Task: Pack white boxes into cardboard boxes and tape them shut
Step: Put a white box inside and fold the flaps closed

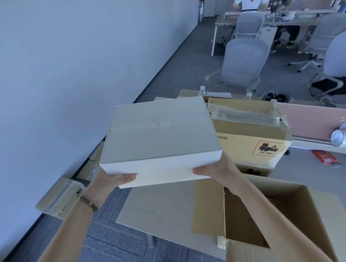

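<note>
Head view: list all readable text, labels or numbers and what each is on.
"PICO": side of the taped cardboard box, its start cut off by the white box.
"UN 3481": red-bordered hazard label on that box.
Red packet on the table: print too blurred to read.
White box, open cardboard box, tape roll: no readable text.

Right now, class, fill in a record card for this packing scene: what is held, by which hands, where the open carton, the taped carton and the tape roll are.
held item: white box, lifted above the table
left hand: grips the box's near left corner
right hand: grips its near right corner
open cardboard box: on the table, lower right, looks empty
taped cardboard box: behind it
tape roll: far right
</note>
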A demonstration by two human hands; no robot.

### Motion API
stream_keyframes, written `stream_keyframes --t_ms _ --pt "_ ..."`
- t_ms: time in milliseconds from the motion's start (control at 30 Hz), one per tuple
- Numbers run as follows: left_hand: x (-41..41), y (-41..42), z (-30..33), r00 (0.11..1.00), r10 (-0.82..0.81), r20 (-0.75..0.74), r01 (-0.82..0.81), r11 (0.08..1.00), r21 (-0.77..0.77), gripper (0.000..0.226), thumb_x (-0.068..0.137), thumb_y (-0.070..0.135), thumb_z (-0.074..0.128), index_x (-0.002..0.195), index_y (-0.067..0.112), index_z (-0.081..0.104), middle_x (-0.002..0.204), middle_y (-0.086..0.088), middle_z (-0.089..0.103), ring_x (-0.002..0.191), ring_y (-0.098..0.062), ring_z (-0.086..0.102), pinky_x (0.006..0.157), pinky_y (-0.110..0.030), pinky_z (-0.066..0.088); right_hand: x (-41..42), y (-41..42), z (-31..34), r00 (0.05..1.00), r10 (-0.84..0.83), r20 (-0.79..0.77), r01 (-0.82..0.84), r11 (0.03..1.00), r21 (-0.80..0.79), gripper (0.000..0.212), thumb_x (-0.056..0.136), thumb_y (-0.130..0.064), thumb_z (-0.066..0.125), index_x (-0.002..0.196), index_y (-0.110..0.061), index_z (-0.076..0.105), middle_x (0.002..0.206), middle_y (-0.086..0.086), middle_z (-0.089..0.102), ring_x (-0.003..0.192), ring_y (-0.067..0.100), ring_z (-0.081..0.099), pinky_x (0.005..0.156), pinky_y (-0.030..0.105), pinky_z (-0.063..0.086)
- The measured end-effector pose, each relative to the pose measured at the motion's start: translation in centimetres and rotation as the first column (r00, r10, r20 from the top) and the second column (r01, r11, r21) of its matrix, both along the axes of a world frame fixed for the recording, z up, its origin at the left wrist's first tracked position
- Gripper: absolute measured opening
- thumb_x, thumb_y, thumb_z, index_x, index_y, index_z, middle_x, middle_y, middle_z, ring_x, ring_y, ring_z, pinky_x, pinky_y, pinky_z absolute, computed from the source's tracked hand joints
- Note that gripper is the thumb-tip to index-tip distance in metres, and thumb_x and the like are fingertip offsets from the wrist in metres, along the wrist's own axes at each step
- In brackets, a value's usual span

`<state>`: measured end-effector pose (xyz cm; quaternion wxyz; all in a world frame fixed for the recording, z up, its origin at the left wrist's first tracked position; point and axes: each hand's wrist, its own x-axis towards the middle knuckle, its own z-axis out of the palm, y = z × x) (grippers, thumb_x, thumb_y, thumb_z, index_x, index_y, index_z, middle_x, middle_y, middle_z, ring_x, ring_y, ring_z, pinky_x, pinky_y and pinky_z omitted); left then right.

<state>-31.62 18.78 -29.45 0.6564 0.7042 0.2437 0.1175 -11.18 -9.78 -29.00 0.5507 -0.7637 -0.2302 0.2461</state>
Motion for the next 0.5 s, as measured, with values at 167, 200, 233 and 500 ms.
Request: stream_keyframes --t_ms 167,200,233,500 --pt "-0.8 -5.3 1.2 0.999 0.002 0.04 -0.003 1.0 0.008 0.062 0.053 0.019 0.096 0.109 0.006 0.073 0.11 -0.01 0.075 0.106 -0.024 0.071 0.089 -0.032 0.058 -1.2 -5.1 1.3 0.999 0.001 0.036 -0.002 1.0 0.026 0.088 0.07 -0.007 0.089 0.139 -0.04 0.044 0.105 -0.038 0.064 0.096 -0.02 0.057 0.07 0.008 0.048" --pt "-0.8 -6.5 1.4 0.999 0.005 0.045 -0.006 1.0 0.007 0.058 0.055 0.015 0.091 0.109 0.005 0.072 0.109 -0.009 0.075 0.105 -0.024 0.071 0.087 -0.03 0.058 -1.3 -6.2 1.3 0.999 -0.005 0.036 0.004 0.999 0.038 0.087 0.07 -0.005 0.088 0.137 -0.039 0.045 0.103 -0.038 0.064 0.096 -0.02 0.057 0.069 0.006 0.048" --pt "-0.8 -7.8 1.5 0.999 0.003 0.045 -0.003 1.0 0.013 0.054 0.058 0.012 0.088 0.109 0.005 0.072 0.108 -0.008 0.075 0.104 -0.024 0.071 0.085 -0.028 0.059 -1.4 -7.4 1.3 0.999 -0.01 0.033 0.009 0.999 0.045 0.086 0.07 -0.004 0.088 0.136 -0.039 0.046 0.103 -0.037 0.064 0.097 -0.019 0.057 0.07 0.006 0.049" --pt "1.5 -17.0 0.4 0.998 -0.041 0.046 0.04 0.999 0.019 0.068 0.044 0.025 0.099 0.103 0.003 0.075 0.1 -0.008 0.077 0.094 -0.019 0.074 0.077 -0.024 0.058 -1.6 -17.6 -0.6 0.998 -0.057 -0.01 0.057 0.997 0.058 0.084 0.063 -0.026 0.093 0.133 -0.04 0.05 0.121 -0.016 0.066 0.12 0.01 0.058 0.101 0.043 0.053"
